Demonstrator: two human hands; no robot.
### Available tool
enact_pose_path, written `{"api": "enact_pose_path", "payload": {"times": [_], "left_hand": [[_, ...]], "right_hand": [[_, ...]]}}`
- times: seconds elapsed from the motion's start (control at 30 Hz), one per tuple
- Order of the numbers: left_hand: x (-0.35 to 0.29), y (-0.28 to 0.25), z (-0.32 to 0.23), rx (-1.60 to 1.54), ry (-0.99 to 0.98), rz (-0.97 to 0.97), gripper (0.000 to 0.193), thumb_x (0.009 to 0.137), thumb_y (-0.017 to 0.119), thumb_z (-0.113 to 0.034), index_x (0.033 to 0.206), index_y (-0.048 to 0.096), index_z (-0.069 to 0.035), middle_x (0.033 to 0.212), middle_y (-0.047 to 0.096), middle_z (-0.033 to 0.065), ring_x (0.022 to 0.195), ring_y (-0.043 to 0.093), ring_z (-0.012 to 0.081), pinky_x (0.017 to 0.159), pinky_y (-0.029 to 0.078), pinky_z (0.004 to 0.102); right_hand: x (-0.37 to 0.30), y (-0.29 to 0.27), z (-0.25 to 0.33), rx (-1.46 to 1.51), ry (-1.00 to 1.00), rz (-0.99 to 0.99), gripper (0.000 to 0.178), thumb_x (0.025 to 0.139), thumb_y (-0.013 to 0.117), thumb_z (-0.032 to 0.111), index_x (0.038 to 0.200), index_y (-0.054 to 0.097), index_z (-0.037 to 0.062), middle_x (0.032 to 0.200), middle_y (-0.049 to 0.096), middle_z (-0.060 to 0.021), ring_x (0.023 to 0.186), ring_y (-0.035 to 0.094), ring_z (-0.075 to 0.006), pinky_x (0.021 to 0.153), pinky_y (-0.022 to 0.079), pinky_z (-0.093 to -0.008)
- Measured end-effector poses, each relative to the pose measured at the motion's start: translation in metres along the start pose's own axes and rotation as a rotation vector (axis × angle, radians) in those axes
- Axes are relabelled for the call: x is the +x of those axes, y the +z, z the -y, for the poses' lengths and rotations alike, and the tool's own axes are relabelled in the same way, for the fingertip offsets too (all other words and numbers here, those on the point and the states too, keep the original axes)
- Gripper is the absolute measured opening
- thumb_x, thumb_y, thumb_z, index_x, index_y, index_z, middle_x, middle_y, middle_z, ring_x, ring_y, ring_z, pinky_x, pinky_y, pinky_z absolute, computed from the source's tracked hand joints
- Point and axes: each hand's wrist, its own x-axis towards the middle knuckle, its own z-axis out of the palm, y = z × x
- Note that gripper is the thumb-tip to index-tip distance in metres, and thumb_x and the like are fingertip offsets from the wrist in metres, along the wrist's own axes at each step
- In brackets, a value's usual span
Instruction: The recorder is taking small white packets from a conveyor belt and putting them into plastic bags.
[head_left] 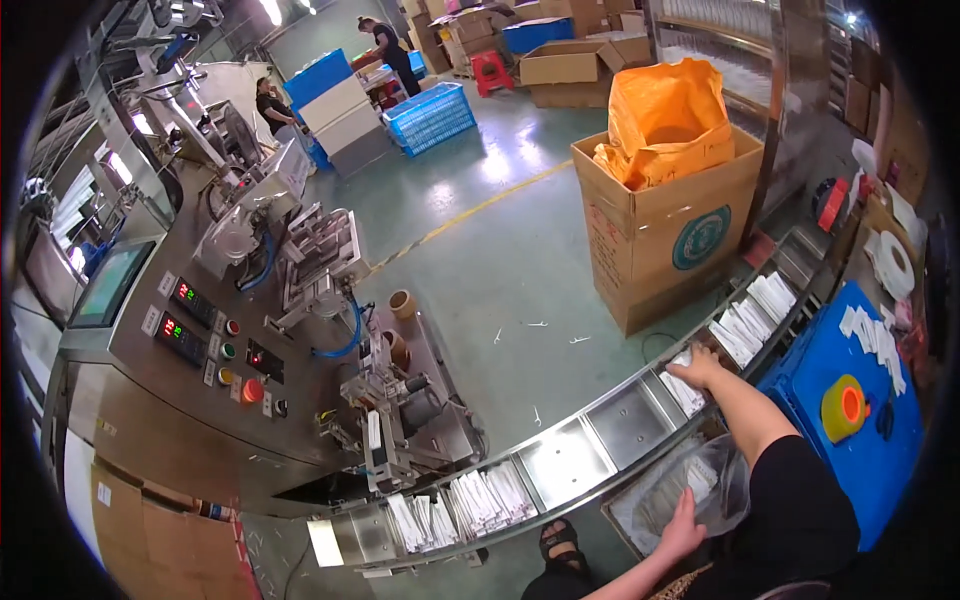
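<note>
Brushed, dully shining steel trays run along the curved metal conveyor (600,430), loaded with flat white packets (487,497) that look like matt paper, though they're too small to be sure. The brown corrugated cardboard box (660,220) is matt, its crinkled orange plastic liner bag (668,115) faintly glossy. The green painted floor (500,260) gleams smooth.

The right hand (697,366) is stretched far out, arm nearly straight, palm down with fingers curled. The left hand (683,527) stays near and low, forearm bent in, fingers spread flat and pointing away.
</note>
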Motion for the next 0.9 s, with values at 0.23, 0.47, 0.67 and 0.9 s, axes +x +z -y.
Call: {"api": "enact_pose_path", "payload": {"times": [0.23, 0.47, 0.67, 0.9], "left_hand": [[0.002, -0.013, -0.010, -0.026, -0.025, 0.041, 0.082, 0.071, 0.052, -0.012, 0.138, 0.007, 0.001, 0.141, 0.019, 0.0245, 0.128, 0.027, 0.0375, 0.100, 0.033, 0.0378], [-0.002, -0.016, -0.013, -0.044, -0.047, 0.058, 0.082, 0.072, 0.051, -0.012, 0.139, 0.006, 0.000, 0.142, 0.018, 0.0241, 0.126, 0.030, 0.0382, 0.099, 0.033, 0.0376], [0.000, -0.017, -0.013, -0.039, -0.011, 0.050, 0.084, 0.071, 0.052, -0.014, 0.140, 0.006, -0.002, 0.143, 0.017, 0.0231, 0.126, 0.030, 0.0382, 0.098, 0.035, 0.0377], [-0.009, -0.016, -0.014, -0.054, -0.058, 0.079, 0.084, 0.071, 0.053, -0.014, 0.140, 0.005, -0.002, 0.143, 0.017, 0.0221, 0.124, 0.033, 0.0379, 0.097, 0.036, 0.0377]], "right_hand": [[0.025, 0.007, -0.025, 0.979, 0.169, 0.630, 0.083, 0.068, 0.074, 0.041, 0.131, 0.034, 0.0027, 0.116, 0.054, -0.0109, 0.100, 0.055, -0.0193, 0.082, 0.045, -0.0336], [-0.016, -0.012, 0.012, 0.645, -0.140, 0.596, 0.103, 0.062, 0.081, 0.029, 0.138, 0.017, 0.0029, 0.130, 0.043, -0.0132, 0.118, 0.042, -0.0222, 0.097, 0.035, -0.0357], [0.002, 0.001, -0.009, 0.806, -0.130, 0.639, 0.103, 0.062, 0.080, 0.024, 0.139, 0.014, 0.0041, 0.131, 0.042, -0.0136, 0.120, 0.040, -0.0239, 0.099, 0.033, -0.0363], [-0.027, -0.001, 0.013, 0.683, -0.143, 0.492, 0.099, 0.058, 0.081, 0.018, 0.135, 0.022, 0.0008, 0.124, 0.048, -0.0151, 0.114, 0.046, -0.0249, 0.096, 0.036, -0.0332]]}}
